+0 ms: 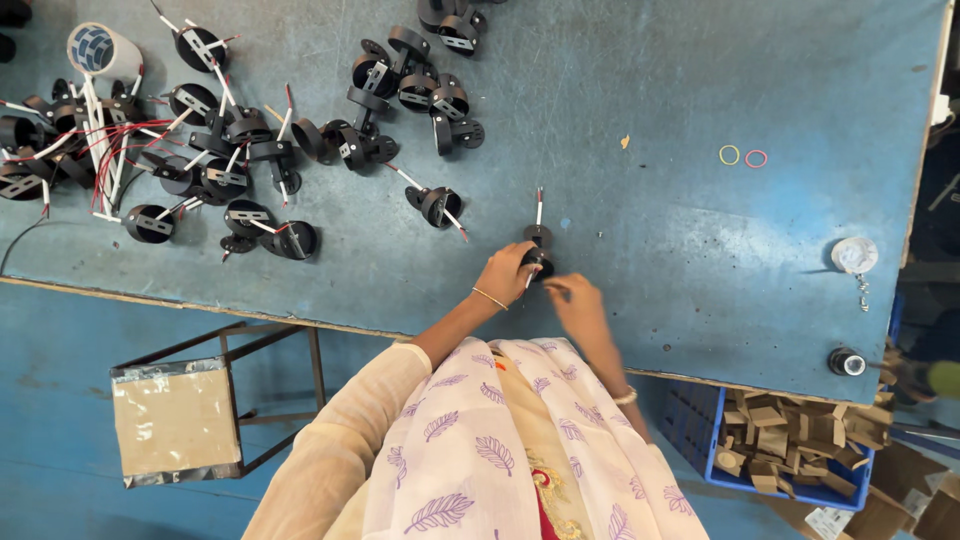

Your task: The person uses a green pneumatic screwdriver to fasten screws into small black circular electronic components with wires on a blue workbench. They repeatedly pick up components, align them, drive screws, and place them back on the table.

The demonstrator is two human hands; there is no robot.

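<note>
My left hand (507, 272) grips a small black round fitting (537, 260) with a white-and-red wire stub sticking up from it, near the front edge of the blue worktable (700, 220). My right hand (573, 298) meets it from the right, fingertips pinching at the same black part. A similar black fitting with wires (437, 204) lies just to the left. A big heap of black fittings with red and white wires (190, 160) covers the table's left side.
Another cluster of black fittings (415, 85) lies at the top middle. Two rubber bands, yellow (729, 154) and pink (757, 158), lie to the right. A white disc (854, 255) sits by the right edge. A metal stool (180, 415) and a blue crate of cardboard pieces (780, 450) stand below.
</note>
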